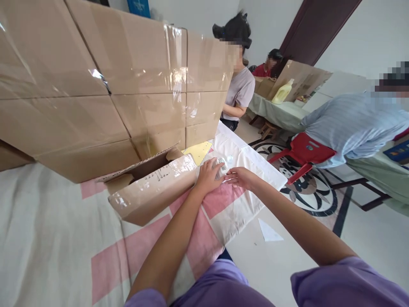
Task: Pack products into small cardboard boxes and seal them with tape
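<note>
My left hand (209, 175) rests on the table with its fingers curled around a small white object (221, 165) wrapped in clear plastic. My right hand (240, 176) meets it from the right, fingertips pinching the same clear wrapping. Both hands sit on a pink-and-white cloth (223, 204) just right of a small open cardboard box (150, 187) lying on its side. What the object is I cannot make out.
Several large taped cardboard boxes (121, 85) are stacked behind the small box. A yellow sheet (198, 151) lies by them. Three other people sit beyond, one on a red chair (303, 151). A yellow jug (283, 91) stands on a far table. A paper scrap (268, 232) lies on the floor.
</note>
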Tool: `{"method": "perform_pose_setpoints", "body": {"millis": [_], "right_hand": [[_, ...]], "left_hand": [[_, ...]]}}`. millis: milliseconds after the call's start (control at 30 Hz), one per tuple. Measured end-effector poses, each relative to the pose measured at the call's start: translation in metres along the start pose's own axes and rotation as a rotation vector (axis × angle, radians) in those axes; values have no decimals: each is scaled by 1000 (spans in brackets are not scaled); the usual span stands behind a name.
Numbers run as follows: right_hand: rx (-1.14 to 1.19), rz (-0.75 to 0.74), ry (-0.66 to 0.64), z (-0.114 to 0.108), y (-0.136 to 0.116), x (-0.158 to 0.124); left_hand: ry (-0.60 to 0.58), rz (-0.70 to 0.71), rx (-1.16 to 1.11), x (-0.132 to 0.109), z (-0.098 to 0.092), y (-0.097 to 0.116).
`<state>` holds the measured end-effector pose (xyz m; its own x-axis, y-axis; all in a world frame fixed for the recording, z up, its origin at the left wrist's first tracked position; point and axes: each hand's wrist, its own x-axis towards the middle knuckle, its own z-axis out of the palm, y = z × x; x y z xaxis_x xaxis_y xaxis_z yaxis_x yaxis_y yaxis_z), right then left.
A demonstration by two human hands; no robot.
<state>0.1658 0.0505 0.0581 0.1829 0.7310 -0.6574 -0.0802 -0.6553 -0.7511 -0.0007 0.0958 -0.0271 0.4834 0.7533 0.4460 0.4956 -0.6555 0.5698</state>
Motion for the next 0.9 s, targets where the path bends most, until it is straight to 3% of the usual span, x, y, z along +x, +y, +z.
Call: {"method": "perform_pose_setpoints", "body": {"millis": [367,667,900], "right_hand": [[106,-262,102,15,28,-4],[180,-423,111,19,49,4],[157,-540,248,31,71,9]], "left_hand": [[-56,-44,-68,0,-2,-1],[-57,-26,-56,-1,-3,-2],[-65,-24,-53,-2,-2,-3]]}}
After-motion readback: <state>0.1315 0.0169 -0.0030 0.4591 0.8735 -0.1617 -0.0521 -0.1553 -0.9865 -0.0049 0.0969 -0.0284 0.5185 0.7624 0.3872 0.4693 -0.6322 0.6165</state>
